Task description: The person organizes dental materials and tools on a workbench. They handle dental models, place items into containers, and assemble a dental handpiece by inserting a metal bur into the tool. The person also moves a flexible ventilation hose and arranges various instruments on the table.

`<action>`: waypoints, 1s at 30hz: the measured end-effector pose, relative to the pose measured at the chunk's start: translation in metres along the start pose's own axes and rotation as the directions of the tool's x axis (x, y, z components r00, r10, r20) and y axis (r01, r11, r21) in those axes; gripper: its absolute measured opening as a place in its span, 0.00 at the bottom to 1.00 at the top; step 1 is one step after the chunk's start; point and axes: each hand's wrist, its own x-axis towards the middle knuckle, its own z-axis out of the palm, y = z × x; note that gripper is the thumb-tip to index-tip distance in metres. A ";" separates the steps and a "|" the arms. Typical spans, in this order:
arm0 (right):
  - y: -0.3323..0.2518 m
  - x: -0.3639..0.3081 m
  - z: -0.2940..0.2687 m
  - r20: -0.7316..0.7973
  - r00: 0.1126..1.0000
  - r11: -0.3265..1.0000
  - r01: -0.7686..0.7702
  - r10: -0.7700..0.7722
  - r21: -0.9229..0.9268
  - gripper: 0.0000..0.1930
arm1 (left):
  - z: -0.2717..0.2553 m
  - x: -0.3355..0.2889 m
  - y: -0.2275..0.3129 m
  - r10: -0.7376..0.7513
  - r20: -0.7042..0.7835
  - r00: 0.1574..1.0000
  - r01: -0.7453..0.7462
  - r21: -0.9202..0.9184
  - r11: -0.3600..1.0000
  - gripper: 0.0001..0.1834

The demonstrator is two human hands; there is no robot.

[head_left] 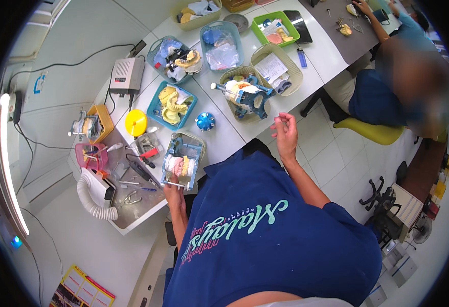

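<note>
My left hand (173,195) is closed on the near end of a blue dental articulator (200,153), which carries pink-and-white and yellowish tooth casts (179,166). The articulator is over a pale basket (191,137) at the table's edge; whether it rests on the basket I cannot tell. My right hand (285,134) is raised off the table's front edge with loosely curled fingers and nothing visible in them. Nearest to it, a second blue articulator (256,101) with a white cast lies across an olive basket (229,113).
Plaster casts (172,105) fill a blue tray. Around it stand a blue ball-shaped holder (205,121), a yellow disc (136,123) and a grey control box (127,75). A handpiece (141,168) and a white hose (90,197) lie left. A co-worker sits on a green chair (373,131) at right.
</note>
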 end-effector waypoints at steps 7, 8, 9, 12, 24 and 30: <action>-0.008 -0.005 0.014 0.094 0.983 0.976 0.169 -0.157 -0.139 0.31 | -0.007 0.008 -0.008 0.035 -0.057 0.998 -0.035 0.001 0.999 0.19; -0.008 -0.005 0.018 0.104 0.980 0.966 0.188 -0.171 -0.176 0.32 | -0.008 0.010 -0.010 0.023 -0.053 0.998 -0.024 -0.005 1.000 0.19; -0.007 -0.005 0.022 0.114 0.976 0.956 0.206 -0.185 -0.211 0.33 | -0.009 0.012 -0.012 0.012 -0.050 0.999 -0.013 -0.010 1.000 0.19; -0.007 -0.004 0.036 0.120 0.986 0.952 0.142 -0.113 -0.272 0.38 | -0.012 0.014 -0.012 -0.010 0.012 1.000 0.011 -0.032 0.999 0.25; 0.015 -0.035 0.073 0.367 0.782 0.821 -0.565 0.503 0.078 0.36 | 0.003 0.001 0.005 0.066 0.176 0.982 -0.084 0.097 0.992 0.31; 0.024 -0.050 0.132 0.499 0.810 0.708 0.546 -0.308 -0.448 0.39 | -0.006 -0.005 0.008 0.033 0.221 0.975 -0.055 0.096 0.994 0.28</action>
